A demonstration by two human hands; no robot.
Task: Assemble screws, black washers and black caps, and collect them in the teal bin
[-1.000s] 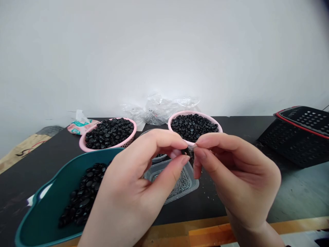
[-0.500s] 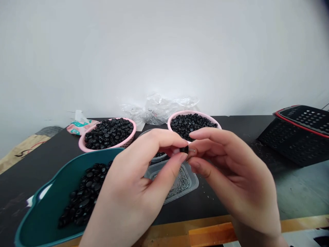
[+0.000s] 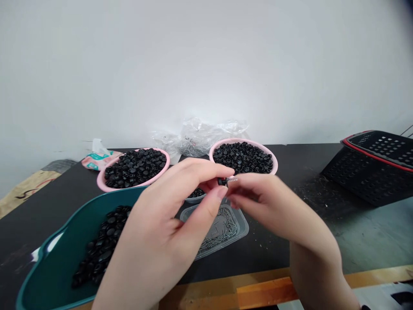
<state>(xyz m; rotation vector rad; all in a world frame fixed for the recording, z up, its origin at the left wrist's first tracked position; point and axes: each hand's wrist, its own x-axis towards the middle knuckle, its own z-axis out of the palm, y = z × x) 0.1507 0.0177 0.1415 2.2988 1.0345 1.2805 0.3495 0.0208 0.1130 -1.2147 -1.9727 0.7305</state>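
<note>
Between thumb and index finger my left hand point(image 3: 167, 219) pinches a small black plastic cap point(image 3: 222, 181). A silvery screw point(image 3: 232, 179) sticks out of the cap to the right. My right hand point(image 3: 271, 202) is close beside it, fingers bent inward, its fingertips partly hidden behind the left hand; what they grip, if anything, does not show clearly. Below both hands lies a clear plastic tray point(image 3: 243, 228) of loose screws point(image 3: 226, 226). At lower left, partly behind my left hand, a teal basin point(image 3: 48, 275) holds many black caps point(image 3: 103, 245).
Two pink baskets point(image 3: 100, 181) point(image 3: 275, 157) of black parts stand farther back. A small tub point(image 3: 196, 199) is partly hidden by my left hand. Clear plastic bags point(image 3: 200, 135) lie against the wall. A black crate point(image 3: 371, 172) stands at right, a tissue pack point(image 3: 97, 160) at left.
My right hand has turned, its back now upward, and its fingers have moved slightly down and left beside the screw. My left hand has shifted slightly left, still pinching the cap.
</note>
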